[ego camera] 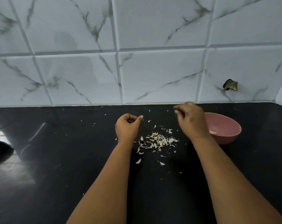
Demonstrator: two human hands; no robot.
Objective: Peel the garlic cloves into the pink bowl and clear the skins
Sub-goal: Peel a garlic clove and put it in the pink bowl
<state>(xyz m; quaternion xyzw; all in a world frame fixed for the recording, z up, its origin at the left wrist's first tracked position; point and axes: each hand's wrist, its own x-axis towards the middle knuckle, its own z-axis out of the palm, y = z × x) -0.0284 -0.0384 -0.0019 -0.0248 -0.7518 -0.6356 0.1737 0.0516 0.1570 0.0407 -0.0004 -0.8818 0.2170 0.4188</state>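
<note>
On the glossy black stone counter (59, 159), the left hand (127, 126) hovers knuckles-up, fingers curled loosely toward the thumb around nothing visible. At its four o'clock lies the scattered pile of pale garlic skins (159, 141). The blurred right hand (191, 120) hangs with fingers bent; whether it holds anything I cannot tell. At its three o'clock sits the round pink plastic bowl (225, 126), a peeled clove inside.

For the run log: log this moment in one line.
hands: left curled, right blurred beside pink bowl | skins piled on counter
</note>
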